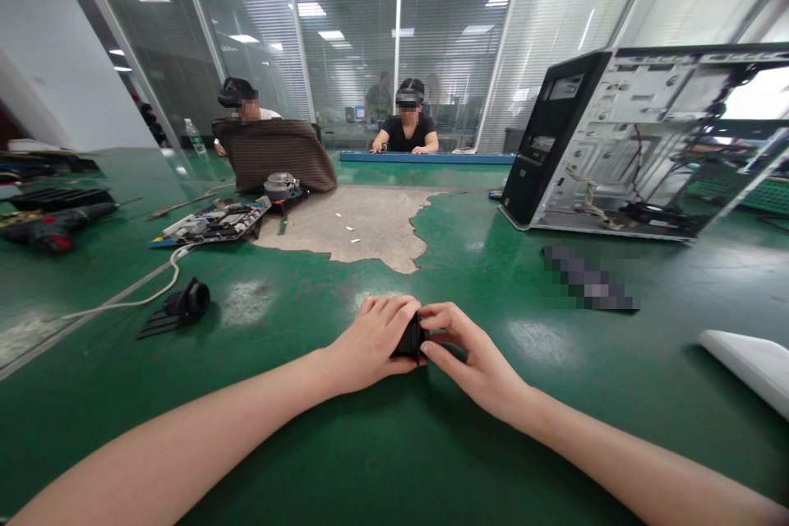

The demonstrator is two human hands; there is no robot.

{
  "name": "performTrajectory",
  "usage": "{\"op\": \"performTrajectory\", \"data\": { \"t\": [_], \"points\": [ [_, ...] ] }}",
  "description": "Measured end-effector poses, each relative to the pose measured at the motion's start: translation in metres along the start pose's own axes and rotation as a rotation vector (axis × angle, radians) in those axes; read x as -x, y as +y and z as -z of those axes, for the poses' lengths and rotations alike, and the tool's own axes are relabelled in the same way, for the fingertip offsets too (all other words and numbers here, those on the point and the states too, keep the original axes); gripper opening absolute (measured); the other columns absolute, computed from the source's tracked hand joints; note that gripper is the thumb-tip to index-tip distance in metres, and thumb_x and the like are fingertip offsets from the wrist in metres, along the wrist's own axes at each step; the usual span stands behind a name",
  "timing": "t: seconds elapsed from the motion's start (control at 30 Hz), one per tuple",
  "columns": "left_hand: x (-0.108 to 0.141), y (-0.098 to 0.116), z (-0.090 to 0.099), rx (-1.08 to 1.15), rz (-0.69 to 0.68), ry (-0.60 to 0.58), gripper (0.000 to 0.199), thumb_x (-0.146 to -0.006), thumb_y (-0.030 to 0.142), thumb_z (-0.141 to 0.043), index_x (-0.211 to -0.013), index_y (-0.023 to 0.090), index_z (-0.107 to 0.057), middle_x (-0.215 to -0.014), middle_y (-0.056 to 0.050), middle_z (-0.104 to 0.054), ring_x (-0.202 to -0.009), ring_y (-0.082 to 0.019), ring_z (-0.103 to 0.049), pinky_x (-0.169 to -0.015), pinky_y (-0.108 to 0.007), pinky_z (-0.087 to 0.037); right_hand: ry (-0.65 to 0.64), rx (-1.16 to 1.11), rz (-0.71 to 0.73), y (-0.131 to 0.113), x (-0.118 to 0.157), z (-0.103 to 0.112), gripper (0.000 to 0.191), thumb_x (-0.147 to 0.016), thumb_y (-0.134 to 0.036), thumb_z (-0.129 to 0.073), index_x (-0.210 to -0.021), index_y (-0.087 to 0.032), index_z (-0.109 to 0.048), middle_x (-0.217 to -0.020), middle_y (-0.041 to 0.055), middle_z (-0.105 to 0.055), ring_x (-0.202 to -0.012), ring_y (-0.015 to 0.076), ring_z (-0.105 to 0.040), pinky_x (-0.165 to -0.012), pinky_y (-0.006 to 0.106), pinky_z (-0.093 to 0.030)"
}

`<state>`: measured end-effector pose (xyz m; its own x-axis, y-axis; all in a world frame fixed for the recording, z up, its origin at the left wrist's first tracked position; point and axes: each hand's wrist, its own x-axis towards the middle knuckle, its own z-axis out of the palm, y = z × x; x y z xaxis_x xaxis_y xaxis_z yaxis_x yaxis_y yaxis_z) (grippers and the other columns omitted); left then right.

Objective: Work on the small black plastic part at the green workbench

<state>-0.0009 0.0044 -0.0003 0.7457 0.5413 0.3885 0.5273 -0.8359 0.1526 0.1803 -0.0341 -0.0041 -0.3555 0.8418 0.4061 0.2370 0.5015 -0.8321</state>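
Note:
A small black part [409, 339], boxy with a thin flange on its right side, is held between my two hands just above or on the green tabletop. My left hand [377, 339] wraps over its top and left side, fingers closed around it. From the right, my right hand [461, 352] pinches its right edge with the thumb and fingertips. Much of the part is hidden behind the fingers, so its exact kind cannot be made out. To the left lies a black plastic piece [180, 306] with a round end and flat slats.
A circuit board [215, 222] and a cable [161, 292] lie at left, near a power drill [53, 232]. An open computer case [573, 148] stands at right, behind a blurred dark object [588, 279]. A brown fabric-covered object [271, 154] and two people sit across the table.

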Motion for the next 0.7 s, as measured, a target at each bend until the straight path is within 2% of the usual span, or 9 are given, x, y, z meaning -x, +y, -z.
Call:
{"op": "performTrajectory", "data": {
  "t": [0.23,0.4,0.57,0.7],
  "points": [
    [-0.0001,-0.0007,-0.0001,0.007,0.002,0.000,0.060,-0.075,0.033,-0.060,-0.122,0.017,-0.028,-0.121,-0.012,-0.046,-0.105,-0.027,-0.044,-0.085,-0.041,-0.033,-0.038,-0.011,-0.127,-0.0036,-0.0007,-0.0008,0.030,-0.082,-0.016,-0.050,-0.110,-0.022,-0.041,-0.106,0.0059,-0.052,-0.092,0.0167,-0.057,-0.079,0.035,-0.053],
    [0.0000,0.0001,0.0010,-0.008,0.004,-0.004,0.060,-0.074,0.033,-0.061,-0.122,0.015,-0.029,-0.120,-0.013,-0.047,-0.104,-0.028,-0.045,-0.084,-0.041,-0.033,-0.084,-0.029,-0.102,-0.0028,-0.0001,0.0010,0.027,-0.083,-0.016,-0.050,-0.107,-0.023,-0.041,-0.096,0.0027,-0.055,-0.088,0.0148,-0.059,-0.081,0.033,-0.052],
    [0.0004,0.0006,0.0008,-0.011,0.001,0.011,0.060,-0.075,0.036,-0.061,-0.122,0.016,-0.029,-0.120,-0.012,-0.047,-0.105,-0.027,-0.045,-0.084,-0.040,-0.034,0.000,-0.007,-0.021,0.0011,-0.0005,0.0008,0.014,-0.084,-0.022,-0.050,-0.097,-0.023,-0.048,-0.106,0.0052,-0.050,-0.098,0.0168,-0.054,-0.082,0.031,-0.052],
    [0.0000,0.0002,-0.0003,-0.003,0.000,0.013,0.060,-0.075,0.036,-0.061,-0.122,0.017,-0.029,-0.120,-0.012,-0.047,-0.105,-0.027,-0.045,-0.084,-0.041,-0.034,0.000,-0.015,-0.057,0.0012,-0.0011,0.0001,0.018,-0.083,-0.021,-0.050,-0.100,-0.023,-0.046,-0.103,0.0047,-0.051,-0.093,0.0164,-0.056,-0.079,0.033,-0.053]
  ]
}}
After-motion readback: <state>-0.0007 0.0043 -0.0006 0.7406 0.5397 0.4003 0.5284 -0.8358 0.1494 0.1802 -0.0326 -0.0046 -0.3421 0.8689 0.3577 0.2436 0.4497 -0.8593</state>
